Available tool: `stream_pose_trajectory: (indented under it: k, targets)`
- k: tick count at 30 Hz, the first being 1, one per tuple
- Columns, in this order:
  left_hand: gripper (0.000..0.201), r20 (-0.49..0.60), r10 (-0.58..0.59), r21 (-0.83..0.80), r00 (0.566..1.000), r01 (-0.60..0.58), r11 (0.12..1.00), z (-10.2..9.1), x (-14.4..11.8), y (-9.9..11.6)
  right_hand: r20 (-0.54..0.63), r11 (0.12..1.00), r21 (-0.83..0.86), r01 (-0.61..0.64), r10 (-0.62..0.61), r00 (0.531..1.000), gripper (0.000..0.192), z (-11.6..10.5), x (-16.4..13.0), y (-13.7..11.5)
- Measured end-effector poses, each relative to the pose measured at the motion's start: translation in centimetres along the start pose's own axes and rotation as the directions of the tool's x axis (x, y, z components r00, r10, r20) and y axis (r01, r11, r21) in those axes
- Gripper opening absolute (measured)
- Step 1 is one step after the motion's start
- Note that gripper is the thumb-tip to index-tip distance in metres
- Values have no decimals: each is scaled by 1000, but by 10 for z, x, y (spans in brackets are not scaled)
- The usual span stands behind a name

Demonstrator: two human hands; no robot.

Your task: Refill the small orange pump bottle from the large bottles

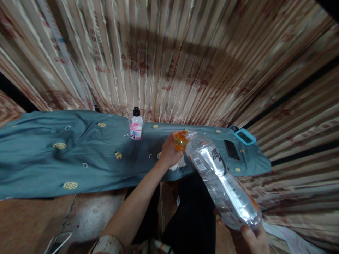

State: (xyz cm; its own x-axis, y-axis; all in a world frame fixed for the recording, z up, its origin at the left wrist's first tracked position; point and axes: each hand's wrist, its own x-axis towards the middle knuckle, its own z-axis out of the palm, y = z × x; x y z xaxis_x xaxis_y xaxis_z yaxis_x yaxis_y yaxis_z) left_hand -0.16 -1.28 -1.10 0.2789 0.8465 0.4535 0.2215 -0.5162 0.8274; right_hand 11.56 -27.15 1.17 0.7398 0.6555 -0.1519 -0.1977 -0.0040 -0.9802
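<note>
Between the two hands, a big clear bottle [222, 180] slants, its neck toward the left hand [171, 150] and its base at the right hand [250, 236]. The left hand is curled around an orange container [180, 141], which meets or nearly meets the neck; whether they touch, I can't tell. The right hand is spread partway around the bottle's base, thumb on its near side.

By the look of it, the work is midway: bottle and container are both off the surface [39, 155] and lined up, but not yet parted or set down. No stream shows, and the fill of either is unclear, so how much is done or left can't be judged.

Just below the left hand lies a crumpled tissue [180, 164]. Left of that hand, well apart, a black-capped bottle [136, 128] stands upright; to its right, beyond the big bottle, lie a phone [232, 150] and a blue-rimmed device [245, 137].
</note>
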Motion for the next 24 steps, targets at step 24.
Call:
stream_pose_trajectory:
  k: [24]
  targets:
    - [46, -1, -20, -26, 1000, 20, 999, -2, 0, 2, 70, 987, -141, 77, -67, 995, 75, -18, 4, 9]
